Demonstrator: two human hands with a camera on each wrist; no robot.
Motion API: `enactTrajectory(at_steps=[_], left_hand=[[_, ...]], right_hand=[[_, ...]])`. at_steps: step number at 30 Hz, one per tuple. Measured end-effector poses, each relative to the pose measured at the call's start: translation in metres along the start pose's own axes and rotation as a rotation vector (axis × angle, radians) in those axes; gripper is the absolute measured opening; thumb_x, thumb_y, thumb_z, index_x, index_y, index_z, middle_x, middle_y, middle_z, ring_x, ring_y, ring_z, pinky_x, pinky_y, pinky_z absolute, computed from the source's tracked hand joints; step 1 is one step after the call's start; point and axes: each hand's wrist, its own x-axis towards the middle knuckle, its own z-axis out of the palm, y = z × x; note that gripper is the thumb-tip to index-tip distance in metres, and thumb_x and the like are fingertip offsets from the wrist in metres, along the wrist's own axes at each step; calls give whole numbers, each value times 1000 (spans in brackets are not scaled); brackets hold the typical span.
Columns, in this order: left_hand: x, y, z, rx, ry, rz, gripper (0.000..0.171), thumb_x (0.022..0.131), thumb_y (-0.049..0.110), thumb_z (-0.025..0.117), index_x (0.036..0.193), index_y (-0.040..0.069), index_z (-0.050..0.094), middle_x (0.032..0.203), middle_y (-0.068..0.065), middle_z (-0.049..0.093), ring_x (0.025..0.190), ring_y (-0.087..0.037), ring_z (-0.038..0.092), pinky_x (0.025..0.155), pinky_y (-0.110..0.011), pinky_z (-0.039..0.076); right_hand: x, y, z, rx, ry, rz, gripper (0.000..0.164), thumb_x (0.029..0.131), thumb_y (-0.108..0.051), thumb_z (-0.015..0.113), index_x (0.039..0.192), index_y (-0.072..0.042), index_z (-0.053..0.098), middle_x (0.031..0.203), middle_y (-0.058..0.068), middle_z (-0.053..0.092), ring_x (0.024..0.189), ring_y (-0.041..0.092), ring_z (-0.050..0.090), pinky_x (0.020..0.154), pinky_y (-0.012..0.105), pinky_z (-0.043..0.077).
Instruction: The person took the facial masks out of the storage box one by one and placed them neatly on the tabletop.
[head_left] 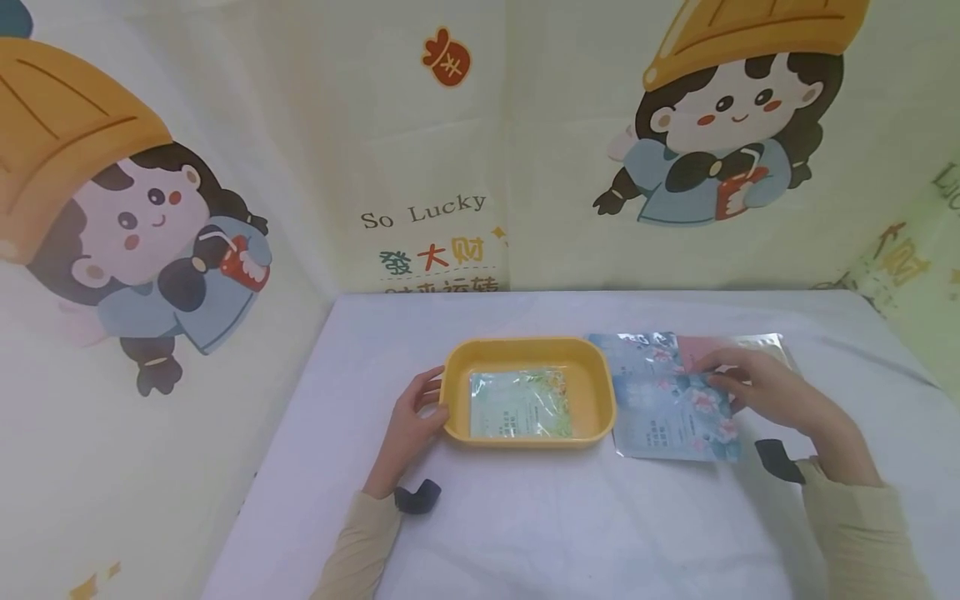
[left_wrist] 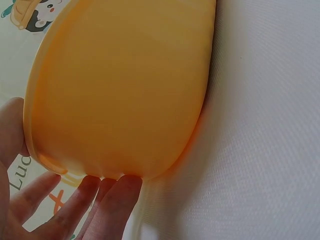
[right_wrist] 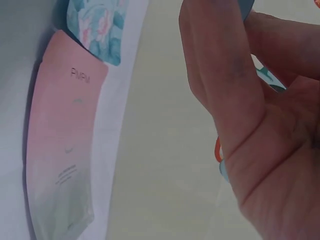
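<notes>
Fingers of the left hand (head_left: 417,408) hold a yellow tray (head_left: 591,396) — green sachet (head_left: 520,405) inside. Those of the right hand (head_left: 780,393) pinch a blue floral sachet (head_left: 666,423) beside it.

In the head view, treat the fine print on the green sachet (head_left: 517,404) and the held blue sachet (head_left: 663,421) as too small to read; note the rear blue sachet (head_left: 633,348), partly covered by the held one, and the pink sachet (head_left: 693,347), partly hidden behind the right hand (head_left: 776,390). In the left wrist view, note the yellow tray (left_wrist: 125,90) cut off at the top, interior hidden by the outer wall, and the left hand (left_wrist: 62,217) cropped at left and bottom. In the right wrist view, note both blue sachets cropped at the top.
</notes>
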Motion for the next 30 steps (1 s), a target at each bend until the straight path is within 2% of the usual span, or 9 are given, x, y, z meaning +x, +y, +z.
enactTrajectory(at_steps=[5, 14, 24, 27, 30], left_hand=[[0, 2, 0, 4, 6, -6, 63, 84, 8, 63, 142, 27, 50, 135, -5, 58, 124, -26, 57, 96, -41, 56], [-1, 4, 1, 12, 7, -5, 62, 84, 8, 63, 142, 27, 50, 136, -5, 58, 124, -26, 57, 97, -42, 55], [3, 0, 1, 7, 1, -10, 62, 85, 6, 63, 142, 25, 50, 135, -6, 58, 124, -25, 57, 98, -42, 55], [1, 5, 1, 17, 0, -24, 62, 86, 4, 62, 144, 21, 48, 137, -9, 57, 125, -27, 56, 99, -43, 54], [-4, 20, 1, 23, -6, -30, 62, 86, 2, 60, 145, 17, 47, 137, -12, 56, 126, -29, 56, 99, -44, 54]], right_hand=[[0, 4, 3, 45, -25, 19, 25, 88, 9, 62, 109, -2, 67, 113, 19, 61, 85, 4, 63, 56, 28, 59], [1, 8, 6, 93, -100, 96, 23, 91, 4, 61, 114, 1, 65, 111, 18, 61, 86, 13, 65, 60, 29, 60], [2, 14, 13, 125, -140, 54, 23, 91, 5, 60, 114, 4, 64, 107, 20, 60, 81, 6, 64, 56, 31, 59], [4, 17, 14, 132, -158, 53, 24, 91, 4, 60, 114, 5, 63, 108, 21, 61, 82, 6, 64, 55, 31, 59], [6, 20, 16, 145, -178, 54, 24, 91, 4, 60, 115, 6, 62, 107, 21, 61, 81, 7, 64, 54, 32, 59]])
